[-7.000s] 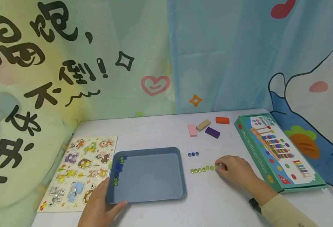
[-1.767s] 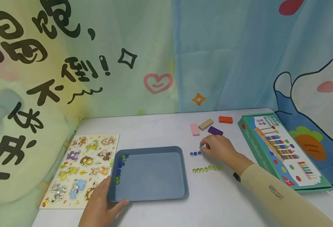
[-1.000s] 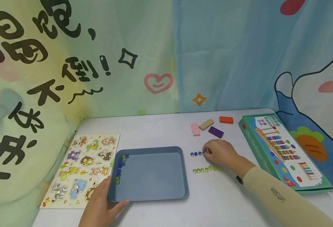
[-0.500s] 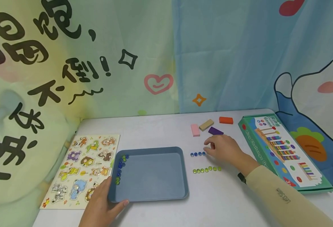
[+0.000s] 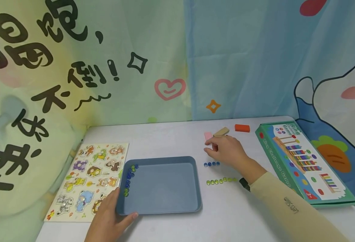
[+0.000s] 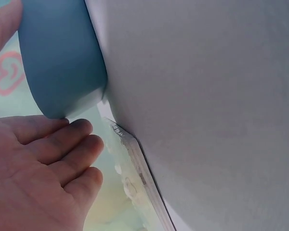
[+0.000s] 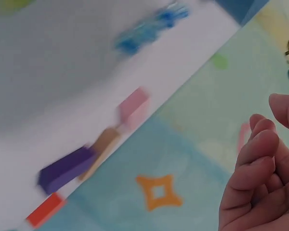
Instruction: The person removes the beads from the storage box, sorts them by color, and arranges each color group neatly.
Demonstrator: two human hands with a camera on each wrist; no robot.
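Note:
My left hand [image 5: 109,216] rests at the front left corner of a blue-grey tray [image 5: 165,213]; its fingers lie relaxed along the rim in the left wrist view. Blue and green glass beads [image 5: 127,181] line the tray's left side. To the right of the tray, a short row of blue beads [image 5: 211,164] lies on the table behind a longer row of green beads [image 5: 221,181]. My right hand [image 5: 227,149] hovers just behind the blue row. Its thumb and index finger are apart, with nothing seen between them in the right wrist view [image 7: 260,168].
Pink [image 5: 208,135], tan [image 5: 221,131] and orange [image 5: 242,128] blocks lie at the back; a purple block [image 7: 66,168] is hidden by my hand in the head view. A green game box [image 5: 304,164] stands right, an animal puzzle board [image 5: 86,181] left. A printed curtain [image 5: 135,101] hangs behind.
Since the oldest frame, my right hand has left the green row and added a blue bead to the blue row's right end. It has since let go and moved left and back. The left hand stays.

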